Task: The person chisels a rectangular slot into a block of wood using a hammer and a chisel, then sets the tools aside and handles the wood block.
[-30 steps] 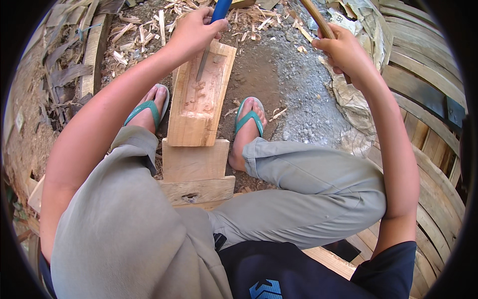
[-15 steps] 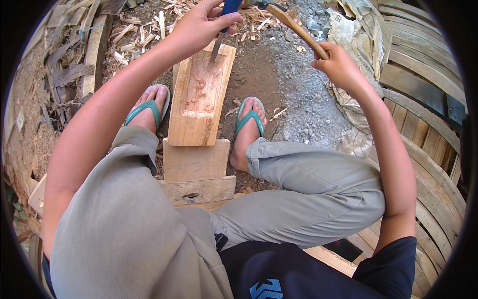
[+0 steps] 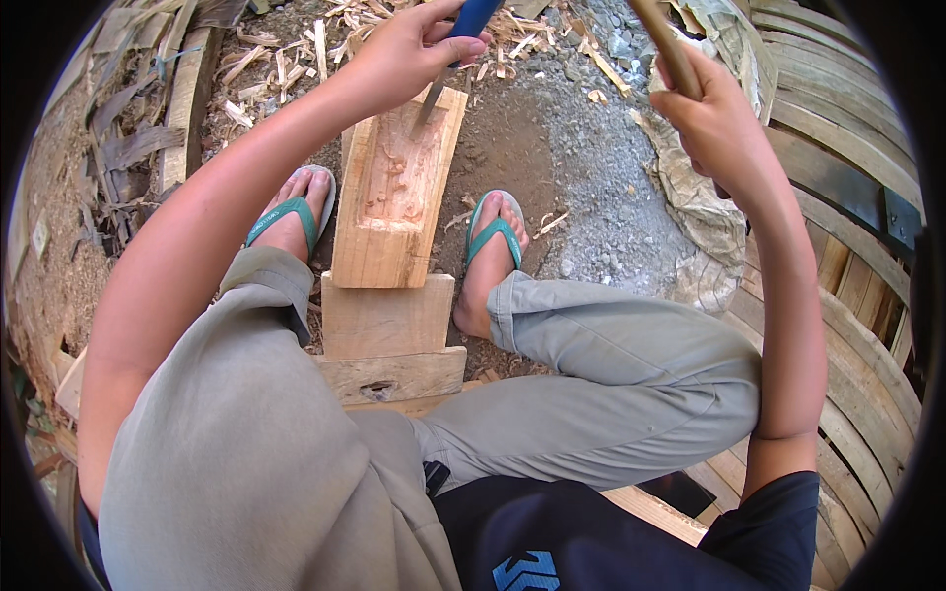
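Brown dirt ground [image 3: 517,143] beneath a hollowed, pale wooden block [image 3: 402,192] carries pale splintered wood shavings [image 3: 321,51] at eleven o'clock, grey gravel [image 3: 601,172] at one, a crumpled beige sheet [image 3: 705,231] at two.

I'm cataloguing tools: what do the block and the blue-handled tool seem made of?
Block: bare wood, by its pale grain and ragged cuts. Blade: dull grey, so probably steel. Handle: smooth, even blue, perhaps plastic or painted wood.

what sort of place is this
Probably a rough, makeshift woodworking spot: wood shavings lie scattered over bare ground, and the left hand holds a blue-handled chisel over a partly hollowed wooden block.
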Tool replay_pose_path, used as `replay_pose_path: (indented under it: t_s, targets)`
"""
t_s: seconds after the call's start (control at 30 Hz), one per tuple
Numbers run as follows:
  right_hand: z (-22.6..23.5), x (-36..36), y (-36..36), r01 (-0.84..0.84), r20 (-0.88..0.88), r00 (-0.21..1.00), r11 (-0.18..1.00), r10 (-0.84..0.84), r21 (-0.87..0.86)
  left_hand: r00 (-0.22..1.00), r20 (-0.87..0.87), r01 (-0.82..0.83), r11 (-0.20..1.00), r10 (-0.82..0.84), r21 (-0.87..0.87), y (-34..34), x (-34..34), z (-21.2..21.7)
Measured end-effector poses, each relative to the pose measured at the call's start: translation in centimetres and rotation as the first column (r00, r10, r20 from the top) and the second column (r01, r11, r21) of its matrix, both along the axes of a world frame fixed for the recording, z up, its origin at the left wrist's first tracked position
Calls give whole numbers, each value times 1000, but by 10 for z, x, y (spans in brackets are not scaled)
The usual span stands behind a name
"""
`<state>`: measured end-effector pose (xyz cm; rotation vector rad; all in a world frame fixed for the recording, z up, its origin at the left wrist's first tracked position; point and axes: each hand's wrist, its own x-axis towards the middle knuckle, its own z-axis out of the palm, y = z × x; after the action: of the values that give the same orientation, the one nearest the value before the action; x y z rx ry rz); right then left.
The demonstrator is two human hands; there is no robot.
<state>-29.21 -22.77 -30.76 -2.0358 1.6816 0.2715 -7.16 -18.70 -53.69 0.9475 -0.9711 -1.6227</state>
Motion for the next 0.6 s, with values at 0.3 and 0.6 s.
replay_pose_path:
  t_s: [0.3,0.6]
  targets:
    - [0,6,5,16,-23,1000,998,-17,-68,998,41,-55,998,55,-5,-3,-4,-10]
    - [2,2,-3,91,8,996,993,-91,-77,953,300,-35,999,44,-34,-4,-6,-7]
